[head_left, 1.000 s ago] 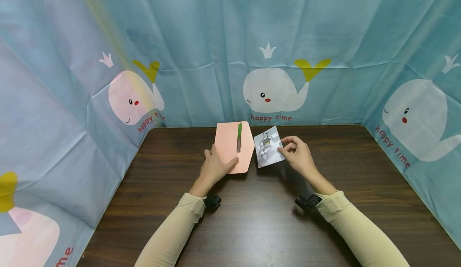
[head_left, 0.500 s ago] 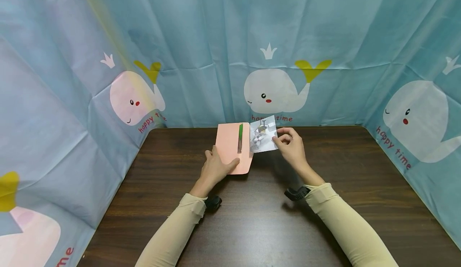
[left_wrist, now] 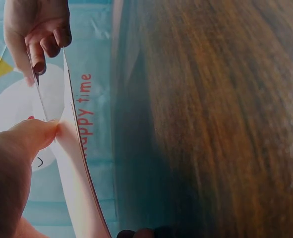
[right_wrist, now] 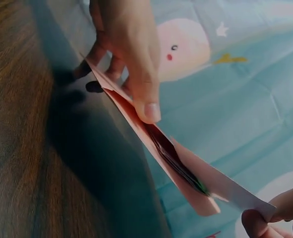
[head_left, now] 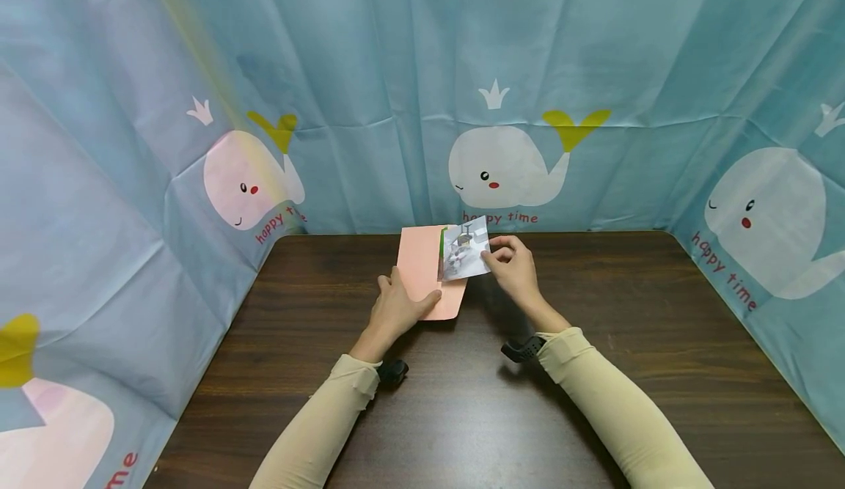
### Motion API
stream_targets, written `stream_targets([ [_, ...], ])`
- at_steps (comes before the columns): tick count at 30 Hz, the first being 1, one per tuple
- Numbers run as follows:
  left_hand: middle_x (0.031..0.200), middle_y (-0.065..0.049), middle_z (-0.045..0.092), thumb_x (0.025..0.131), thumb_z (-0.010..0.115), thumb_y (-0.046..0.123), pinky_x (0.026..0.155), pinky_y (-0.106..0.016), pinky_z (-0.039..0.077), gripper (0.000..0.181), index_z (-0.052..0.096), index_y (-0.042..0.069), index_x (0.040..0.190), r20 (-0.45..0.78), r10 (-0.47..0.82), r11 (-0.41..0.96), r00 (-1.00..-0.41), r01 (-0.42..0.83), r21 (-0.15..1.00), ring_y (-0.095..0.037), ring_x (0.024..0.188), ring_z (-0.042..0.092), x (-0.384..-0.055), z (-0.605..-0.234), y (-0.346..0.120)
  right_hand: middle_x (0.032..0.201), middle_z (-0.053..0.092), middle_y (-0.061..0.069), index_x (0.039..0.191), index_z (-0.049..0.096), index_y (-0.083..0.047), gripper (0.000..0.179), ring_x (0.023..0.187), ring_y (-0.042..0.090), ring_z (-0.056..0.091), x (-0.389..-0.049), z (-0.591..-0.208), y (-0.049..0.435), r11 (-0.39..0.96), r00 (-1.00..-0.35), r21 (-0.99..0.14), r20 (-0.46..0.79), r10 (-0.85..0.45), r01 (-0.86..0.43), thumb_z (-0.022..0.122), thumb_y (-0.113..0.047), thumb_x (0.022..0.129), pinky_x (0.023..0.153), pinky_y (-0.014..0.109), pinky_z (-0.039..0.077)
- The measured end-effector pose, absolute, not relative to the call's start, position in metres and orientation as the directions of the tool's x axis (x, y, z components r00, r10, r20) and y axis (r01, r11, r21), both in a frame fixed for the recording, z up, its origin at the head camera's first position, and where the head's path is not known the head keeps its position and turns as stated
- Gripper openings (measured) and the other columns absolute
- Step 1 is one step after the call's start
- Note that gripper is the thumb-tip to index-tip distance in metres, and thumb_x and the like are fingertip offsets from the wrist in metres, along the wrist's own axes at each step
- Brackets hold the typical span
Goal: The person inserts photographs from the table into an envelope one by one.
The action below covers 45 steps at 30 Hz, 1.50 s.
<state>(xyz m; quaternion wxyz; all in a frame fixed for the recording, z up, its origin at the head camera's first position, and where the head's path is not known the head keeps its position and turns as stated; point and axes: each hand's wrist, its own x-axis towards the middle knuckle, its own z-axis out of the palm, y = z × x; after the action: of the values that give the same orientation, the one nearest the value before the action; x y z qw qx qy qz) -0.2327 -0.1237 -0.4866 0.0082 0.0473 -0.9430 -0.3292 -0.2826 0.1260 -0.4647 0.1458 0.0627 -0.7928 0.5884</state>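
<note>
A pink envelope (head_left: pixel 417 254) is held up off the table by my left hand (head_left: pixel 394 309), thumb on the front face and fingers behind, as the right wrist view shows. Its mouth faces right, and a green and dark edge of contents (right_wrist: pixel 173 161) shows inside. Between thumb and fingers, my right hand (head_left: pixel 516 270) pinches the right edge of a printed photo (head_left: pixel 467 248), mostly grey and white. The photo's left edge lies at the envelope's mouth, over the flap. Whether that edge is inside the envelope, I cannot tell.
Both hands are above the far part of a dark wood-grain table (head_left: pixel 436 416). Behind it and along both sides hangs a blue curtain (head_left: pixel 356 166) with whale prints. Each wrist wears a black strap device, such as the right wrist camera (head_left: pixel 521 350).
My right hand has moved left with the photo, from beside the envelope, lifting it and bringing it over the flap to the mouth. My left hand and the envelope have stayed nearly still.
</note>
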Motion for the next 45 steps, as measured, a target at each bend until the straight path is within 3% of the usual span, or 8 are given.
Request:
stream_targets([
  [21,0.146,-0.031,0.038,0.085,0.073,0.076,0.091,-0.061,0.057,0.126,0.019,0.0,0.17,-0.026,-0.088,0.779,-0.996,-0.085,0.621,-0.049,0.105,0.066,-0.232,-0.487,-0.122,0.084,0.077,0.012,0.118,0.072,-0.002,0.022,0.07,0.013,0.062,-0.288,-0.472,0.094,0.404,-0.948,-0.879,0.309,0.079,-0.253,0.075,-0.014,0.101,0.069,0.028,0.046],
  [28,0.146,-0.03,0.038,0.086,0.073,0.075,0.091,-0.061,0.056,0.124,0.019,0.0,0.169,-0.027,-0.089,0.776,-0.996,-0.086,0.624,-0.049,0.104,0.066,-0.232,-0.486,-0.122,0.085,0.078,0.01,0.115,0.074,-0.001,0.02,0.068,0.011,0.063,-0.289,-0.473,0.086,0.412,-0.953,-0.878,0.295,0.068,-0.243,0.075,-0.012,0.099,0.065,0.027,0.047],
  [37,0.146,-0.031,0.037,0.086,0.074,0.074,0.091,-0.06,0.057,0.125,0.018,-0.002,0.169,-0.023,-0.095,0.77,-0.995,-0.087,0.632,-0.048,0.102,0.067,-0.233,-0.485,-0.124,0.085,0.079,0.009,0.118,0.075,-0.001,0.023,0.081,0.025,0.07,-0.293,-0.476,0.077,0.442,-0.948,-0.857,0.315,0.044,-0.265,0.076,-0.012,0.097,0.074,0.036,0.05],
  [45,0.148,-0.032,0.037,0.086,0.073,0.075,0.09,-0.06,0.057,0.126,0.018,-0.002,0.169,-0.016,-0.091,0.773,-0.996,-0.081,0.63,-0.048,0.102,0.067,-0.234,-0.486,-0.125,0.089,0.08,0.008,0.116,0.076,-0.004,0.022,0.09,0.027,0.074,-0.294,-0.481,0.074,0.444,-0.953,-0.863,0.298,0.059,-0.242,0.077,-0.014,0.097,0.078,0.04,0.055],
])
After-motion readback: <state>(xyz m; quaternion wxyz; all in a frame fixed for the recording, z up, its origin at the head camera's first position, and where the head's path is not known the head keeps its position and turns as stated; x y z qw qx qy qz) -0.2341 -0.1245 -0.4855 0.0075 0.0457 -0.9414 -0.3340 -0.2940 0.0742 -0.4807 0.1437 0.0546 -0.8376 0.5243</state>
